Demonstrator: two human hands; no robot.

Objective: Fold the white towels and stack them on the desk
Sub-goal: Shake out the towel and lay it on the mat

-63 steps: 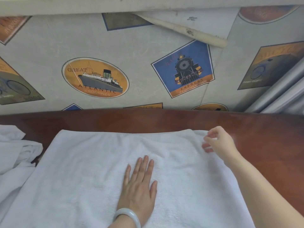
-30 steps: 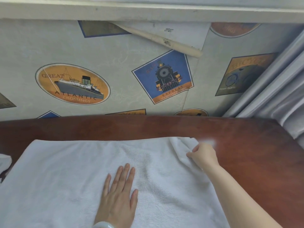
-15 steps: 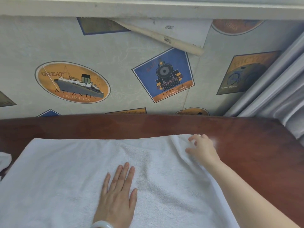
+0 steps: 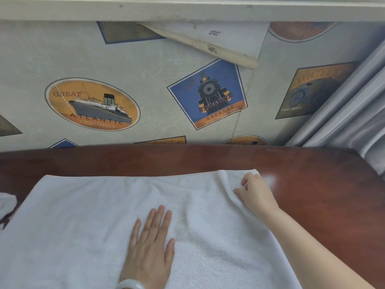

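Flat left hand [image 4: 149, 243] pins white towel [image 4: 83, 215] mid-cloth; right hand [image 4: 255, 193] curls at its far corner, pinch unclear, probably to square it

left wrist [image 4: 133, 283]: pale smooth bangle [image 4: 127, 285], possibly jade | right forearm [image 4: 312, 247]: bare

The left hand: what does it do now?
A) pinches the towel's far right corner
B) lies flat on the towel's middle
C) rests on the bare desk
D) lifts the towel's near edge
B: the left hand lies palm down, fingers straight, on the middle of the white towel.
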